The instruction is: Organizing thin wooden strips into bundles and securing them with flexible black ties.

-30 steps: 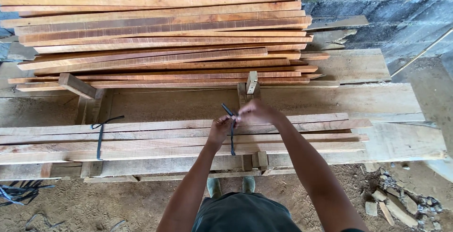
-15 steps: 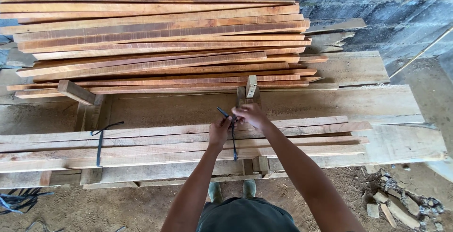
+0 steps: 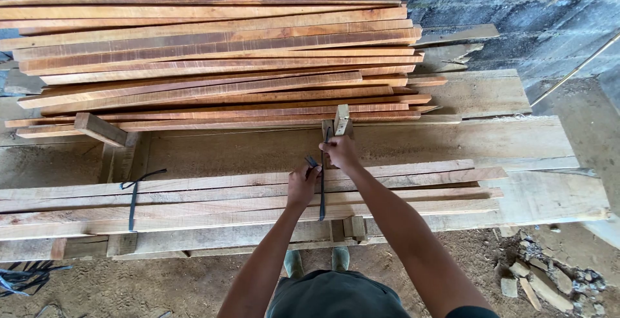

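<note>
Big stack [image 3: 213, 53] of long planks lay at the bench's [image 3: 452, 143] far edge, against the grey wall [image 3: 516, 1]. A short upright block [image 3: 341, 120] stood just past my right hand [image 3: 340, 153]. Near edge carried the slat bundle [image 3: 245, 198], already tied by a dark strap [image 3: 133, 201] toward its left end. Rubble [image 3: 536, 279] sat on the dirt by the bench's right near corner. My strap [image 3: 321, 192] ran across the bundle's middle, dropping from my hands to the near edge. Right hand was pinched shut on its upper end; left hand [image 3: 302, 185] was closed on the other end, just beside it.
</note>
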